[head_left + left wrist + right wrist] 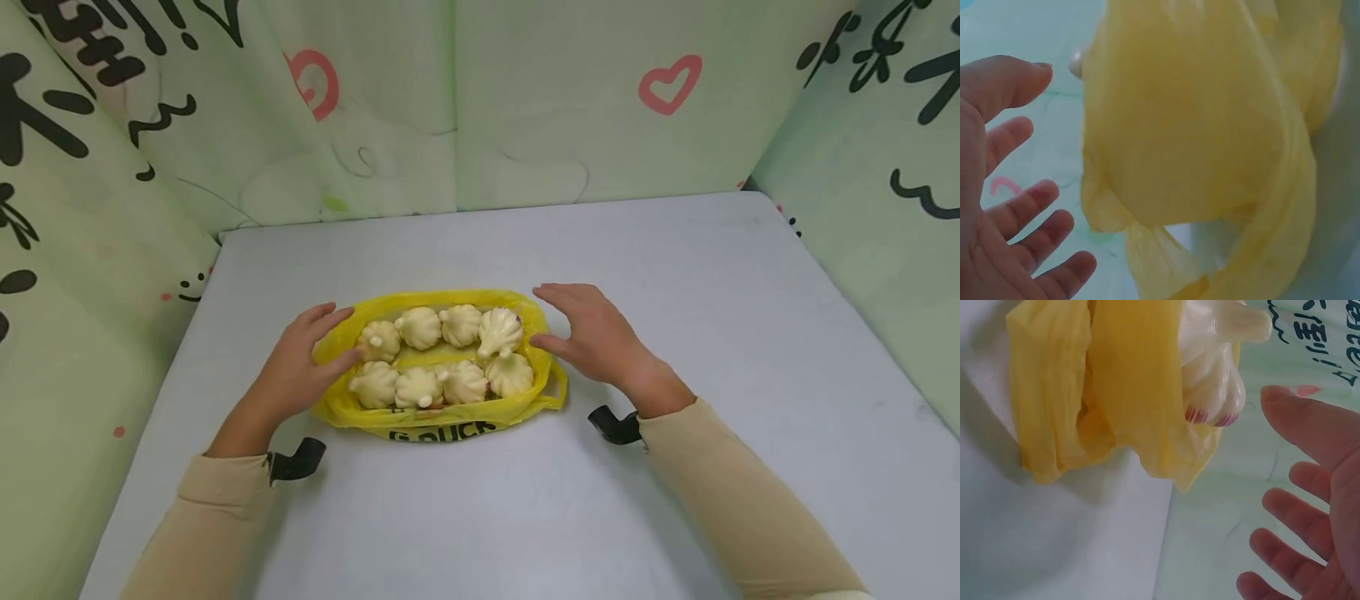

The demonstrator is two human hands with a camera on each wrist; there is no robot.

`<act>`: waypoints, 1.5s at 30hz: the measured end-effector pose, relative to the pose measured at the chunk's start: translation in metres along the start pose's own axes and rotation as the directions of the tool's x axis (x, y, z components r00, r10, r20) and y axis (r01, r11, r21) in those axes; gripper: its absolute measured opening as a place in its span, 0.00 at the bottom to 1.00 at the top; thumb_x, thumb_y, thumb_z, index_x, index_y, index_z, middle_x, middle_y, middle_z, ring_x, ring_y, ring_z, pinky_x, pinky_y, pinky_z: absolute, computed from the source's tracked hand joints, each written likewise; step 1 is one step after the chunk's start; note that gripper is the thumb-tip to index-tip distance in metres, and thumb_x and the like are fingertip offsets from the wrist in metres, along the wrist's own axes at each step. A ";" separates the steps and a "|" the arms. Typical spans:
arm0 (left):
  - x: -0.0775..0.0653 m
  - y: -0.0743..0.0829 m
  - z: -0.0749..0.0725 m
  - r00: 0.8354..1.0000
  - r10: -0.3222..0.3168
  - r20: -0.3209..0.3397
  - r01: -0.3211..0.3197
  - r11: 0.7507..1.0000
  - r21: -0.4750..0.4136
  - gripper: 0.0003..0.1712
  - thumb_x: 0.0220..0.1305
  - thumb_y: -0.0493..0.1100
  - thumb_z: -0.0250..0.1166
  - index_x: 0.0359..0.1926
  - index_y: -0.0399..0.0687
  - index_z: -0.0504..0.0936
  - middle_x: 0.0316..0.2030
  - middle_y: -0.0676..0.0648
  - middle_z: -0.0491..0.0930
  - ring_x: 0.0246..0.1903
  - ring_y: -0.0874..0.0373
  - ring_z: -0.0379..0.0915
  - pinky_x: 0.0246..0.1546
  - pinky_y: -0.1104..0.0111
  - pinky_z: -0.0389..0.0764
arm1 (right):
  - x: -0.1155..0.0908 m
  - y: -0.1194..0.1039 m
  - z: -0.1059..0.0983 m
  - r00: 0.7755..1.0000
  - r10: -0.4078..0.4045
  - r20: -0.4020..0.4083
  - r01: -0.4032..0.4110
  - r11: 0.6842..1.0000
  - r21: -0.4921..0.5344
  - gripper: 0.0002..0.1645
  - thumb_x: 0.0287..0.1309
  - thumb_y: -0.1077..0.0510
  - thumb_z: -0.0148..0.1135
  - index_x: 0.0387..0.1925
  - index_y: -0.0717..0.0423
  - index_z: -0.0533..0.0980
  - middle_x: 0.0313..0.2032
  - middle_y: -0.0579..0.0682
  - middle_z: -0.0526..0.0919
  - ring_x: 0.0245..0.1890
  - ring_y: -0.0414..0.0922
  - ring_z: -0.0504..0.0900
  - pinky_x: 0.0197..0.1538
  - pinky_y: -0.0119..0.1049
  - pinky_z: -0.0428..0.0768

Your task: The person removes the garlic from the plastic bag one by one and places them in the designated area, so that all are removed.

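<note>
A yellow plastic bag [442, 415] with dark lettering lies on the table with its mouth spread wide. Several whitish garlic bulbs [420, 327] sit inside it in two rows, and one shows purple streaks [1210, 417] in the right wrist view. At the bag's left end is my left hand [303, 362], fingers spread and holding nothing; the left wrist view shows a gap between it and the bag [1191, 125]. My right hand [600, 337] hovers by the right end, its fingers loosely bent, also holding nothing. In the right wrist view it stands apart from the garlic.
The bag rests on a white table [480, 517]. Pale green curtains [525, 108] with black writing and pink drawings hang behind and at both sides. A black wrist mount [298, 460] sticks out at the left cuff, and another black mount [615, 425] at the right.
</note>
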State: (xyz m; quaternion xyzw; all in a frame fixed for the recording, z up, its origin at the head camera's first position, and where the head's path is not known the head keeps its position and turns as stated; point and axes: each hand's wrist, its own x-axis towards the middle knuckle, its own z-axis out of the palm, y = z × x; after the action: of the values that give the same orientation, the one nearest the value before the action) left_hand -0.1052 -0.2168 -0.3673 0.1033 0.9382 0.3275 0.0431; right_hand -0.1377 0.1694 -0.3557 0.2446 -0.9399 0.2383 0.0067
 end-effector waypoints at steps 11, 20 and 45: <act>-0.001 -0.019 0.008 0.997 -0.064 0.036 0.070 0.977 -0.199 0.33 0.71 0.45 0.62 0.72 0.41 0.66 0.73 0.34 0.55 0.68 0.34 0.56 0.64 0.39 0.63 | 0.012 -0.003 0.015 0.995 -0.052 0.082 0.046 0.996 0.080 0.32 0.61 0.59 0.70 0.64 0.64 0.73 0.65 0.63 0.73 0.66 0.62 0.66 0.69 0.56 0.64; -0.001 -0.021 0.012 0.995 -0.085 0.058 0.097 0.963 -0.253 0.33 0.71 0.42 0.62 0.73 0.41 0.65 0.73 0.35 0.57 0.68 0.32 0.55 0.66 0.40 0.61 | 0.019 -0.010 0.020 0.985 -0.112 0.131 0.104 0.992 0.065 0.26 0.63 0.61 0.67 0.63 0.62 0.76 0.66 0.59 0.73 0.66 0.60 0.67 0.68 0.54 0.66; 0.003 -0.026 0.010 0.989 -0.107 0.098 0.127 0.963 -0.239 0.27 0.70 0.37 0.59 0.69 0.37 0.71 0.74 0.33 0.53 0.72 0.34 0.48 0.68 0.41 0.59 | 0.029 -0.007 0.031 0.984 0.015 0.176 -0.032 0.995 0.091 0.31 0.70 0.53 0.60 0.69 0.63 0.69 0.67 0.60 0.71 0.69 0.58 0.65 0.71 0.52 0.62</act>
State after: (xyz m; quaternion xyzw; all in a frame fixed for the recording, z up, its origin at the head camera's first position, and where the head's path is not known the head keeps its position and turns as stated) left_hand -0.1110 -0.2300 -0.3920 0.0553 0.8925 0.4329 0.1143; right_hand -0.1567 0.1370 -0.3760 0.2535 -0.9275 0.2596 -0.0904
